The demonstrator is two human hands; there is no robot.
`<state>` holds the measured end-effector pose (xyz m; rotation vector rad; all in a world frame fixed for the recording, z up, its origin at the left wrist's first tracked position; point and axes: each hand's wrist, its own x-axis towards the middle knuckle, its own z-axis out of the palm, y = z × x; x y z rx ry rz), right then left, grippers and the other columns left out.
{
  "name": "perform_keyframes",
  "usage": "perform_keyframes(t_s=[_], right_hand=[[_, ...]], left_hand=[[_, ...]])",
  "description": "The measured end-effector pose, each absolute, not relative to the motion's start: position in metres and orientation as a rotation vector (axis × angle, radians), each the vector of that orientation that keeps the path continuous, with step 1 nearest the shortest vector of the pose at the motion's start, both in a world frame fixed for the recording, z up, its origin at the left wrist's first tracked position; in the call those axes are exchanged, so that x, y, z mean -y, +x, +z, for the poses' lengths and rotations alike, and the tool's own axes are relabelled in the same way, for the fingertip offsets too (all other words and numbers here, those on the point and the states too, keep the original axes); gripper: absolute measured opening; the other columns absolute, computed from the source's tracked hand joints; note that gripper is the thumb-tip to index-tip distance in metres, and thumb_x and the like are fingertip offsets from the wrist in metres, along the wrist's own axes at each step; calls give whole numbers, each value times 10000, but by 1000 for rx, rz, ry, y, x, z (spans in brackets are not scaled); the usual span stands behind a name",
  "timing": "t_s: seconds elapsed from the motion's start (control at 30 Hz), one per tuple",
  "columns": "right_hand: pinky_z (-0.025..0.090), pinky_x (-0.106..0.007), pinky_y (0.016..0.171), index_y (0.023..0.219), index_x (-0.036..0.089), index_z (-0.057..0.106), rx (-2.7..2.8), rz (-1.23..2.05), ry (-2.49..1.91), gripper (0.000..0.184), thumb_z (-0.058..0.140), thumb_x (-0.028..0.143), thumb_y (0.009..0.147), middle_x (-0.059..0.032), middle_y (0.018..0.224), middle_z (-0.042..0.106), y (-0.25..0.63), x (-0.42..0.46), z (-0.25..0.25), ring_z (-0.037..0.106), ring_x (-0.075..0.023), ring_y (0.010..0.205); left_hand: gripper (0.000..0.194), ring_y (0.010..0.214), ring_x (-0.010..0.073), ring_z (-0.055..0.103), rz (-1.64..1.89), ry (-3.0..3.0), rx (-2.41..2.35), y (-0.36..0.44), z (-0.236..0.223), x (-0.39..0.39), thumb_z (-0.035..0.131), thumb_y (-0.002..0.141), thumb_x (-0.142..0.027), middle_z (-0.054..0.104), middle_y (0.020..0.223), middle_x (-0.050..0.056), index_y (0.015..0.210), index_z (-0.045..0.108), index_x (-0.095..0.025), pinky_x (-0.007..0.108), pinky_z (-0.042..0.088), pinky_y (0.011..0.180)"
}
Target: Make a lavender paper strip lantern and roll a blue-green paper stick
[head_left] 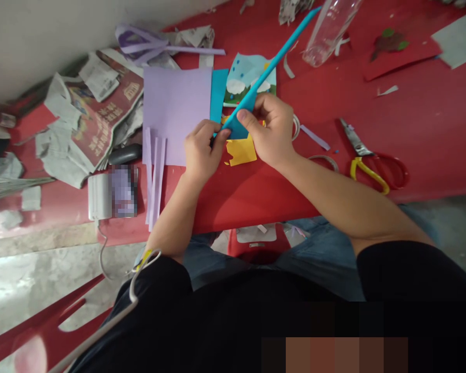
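Both my hands hold a blue sheet of paper [282,54] whose edge is rolled or folded into a long narrow strip, slanting up to the right. My left hand [201,153] pinches its lower end between thumb and fingers. Around the middle, my right hand [276,132] grips it, thumb on top and fingers behind. Under the hands lies a yellow paper piece [242,152] with ragged edges. A picture card [236,70] with clouds and drops is partly covered by the strip. Left of it lie a purple sheet [174,103] and another blue sheet [218,93].
Scissors [362,150] with red and yellow handles and tape rolls [296,127] lie to the right. A clear plastic bottle [328,33] is at the back. Purple strips [155,178], a phone [123,191], a white device [100,197] and newspapers [108,114] are on the left.
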<state>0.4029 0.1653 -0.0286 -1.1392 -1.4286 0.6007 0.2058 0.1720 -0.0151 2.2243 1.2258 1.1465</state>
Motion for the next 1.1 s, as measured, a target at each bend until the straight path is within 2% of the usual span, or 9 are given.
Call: perform_keyframes(t_s=[0.1, 0.23, 0.33, 0.53, 0.7, 0.8, 0.87, 0.97, 1.1], right_hand=[[582, -446, 828, 971, 275, 605, 1473, 573, -1246, 544, 442, 776, 1106, -20, 889, 631, 405, -166, -29, 646, -237, 872], [546, -410, 749, 867, 296, 581, 1395, 591, -1171, 564, 564, 837, 1026, -3, 796, 609, 406, -166, -24, 556, -210, 765], [534, -409, 751, 833, 325, 576, 1391, 609, -1191, 539, 600, 835, 1004, -6, 777, 637, 407, -168, -25, 537, -217, 773], [580, -460, 776, 1018, 296, 676, 1406, 744, -1100, 691, 493, 959, 957, -24, 893, 663, 407, -174, -27, 642, -244, 840], [613, -458, 857, 1074, 319, 714, 1421, 903, -1041, 617, 579, 910, 959, -43, 993, 726, 411, -171, -19, 695, -258, 946], [622, -474, 868, 1071, 303, 715, 1405, 910, -1038, 647, 559, 921, 961, -45, 993, 729, 411, -169, -16, 705, -263, 941], [614, -456, 840, 1042, 298, 714, 1391, 883, -1025, 641, 581, 919, 954, -37, 958, 722, 411, -170, -16, 691, -248, 899], [570, -401, 761, 970, 292, 705, 1313, 810, -957, 586, 676, 876, 935, -15, 861, 690, 414, -179, -20, 625, -206, 795], [570, -418, 761, 945, 313, 676, 1241, 700, -1066, 577, 630, 889, 942, -14, 856, 676, 422, -194, -32, 639, -228, 815]], left_hand=[[440, 645, 174, 544, 1095, 2130, -1219, 209, -14, -170, 532, 1112, -650, 588, 720, 4, 910, 632, -272, 370, 410, 631], [484, 627, 167, 515, 1116, 2033, -1165, 212, -14, -169, 492, 1110, -697, 503, 696, -8, 908, 606, -273, 355, 401, 606], [486, 616, 165, 525, 1120, 1979, -1147, 214, -13, -168, 503, 1099, -716, 476, 692, -13, 917, 605, -278, 353, 423, 602], [548, 594, 165, 529, 1035, 1917, -1061, 210, -7, -168, 466, 1087, -768, 461, 662, -9, 880, 584, -275, 347, 427, 561], [596, 490, 128, 404, 862, 1731, -945, 205, -3, -170, 514, 1048, -809, 396, 596, -36, 808, 490, -264, 322, 323, 456], [576, 470, 114, 384, 834, 1689, -902, 205, -2, -169, 565, 1037, -794, 411, 594, -46, 823, 507, -263, 311, 308, 440], [520, 498, 117, 447, 867, 1723, -913, 206, -2, -168, 652, 1006, -771, 471, 629, -42, 903, 568, -267, 302, 362, 461], [443, 658, 162, 644, 929, 1853, -1012, 206, -6, -168, 776, 962, -683, 644, 802, 1, 1092, 630, -286, 324, 529, 571], [286, 849, 204, 744, 1047, 1983, -1226, 205, -12, -169, 807, 986, -463, 747, 1048, 36, 1187, 673, -310, 392, 646, 752]])
